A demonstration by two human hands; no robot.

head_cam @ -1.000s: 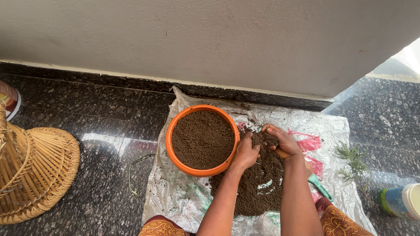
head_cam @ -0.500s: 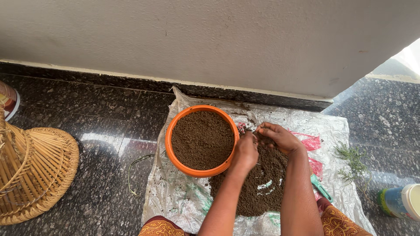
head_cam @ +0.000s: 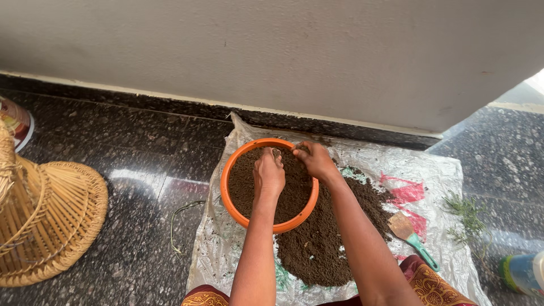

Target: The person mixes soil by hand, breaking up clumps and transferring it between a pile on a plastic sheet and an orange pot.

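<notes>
While both hands hang over the round orange plastic pot (head_cam: pixel 233 195) of dark soil, left hand (head_cam: pixel 268 174) and right hand (head_cam: pixel 315 159) show curled fingers, apparently cupping soil; loose soil heap (head_cam: pixel 323 238) lies right on the clear plastic sheet (head_cam: pixel 221 249), green-handled trowel (head_cam: pixel 412 236) beyond.

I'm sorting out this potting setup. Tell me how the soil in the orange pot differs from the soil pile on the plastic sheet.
The soil in the orange pot is held in a round shape by the rim; the soil pile spreads loose and irregular on the plastic sheet. Both hands are over the pot's soil; none touches the pile. Both are dark brown and crumbly.
</notes>
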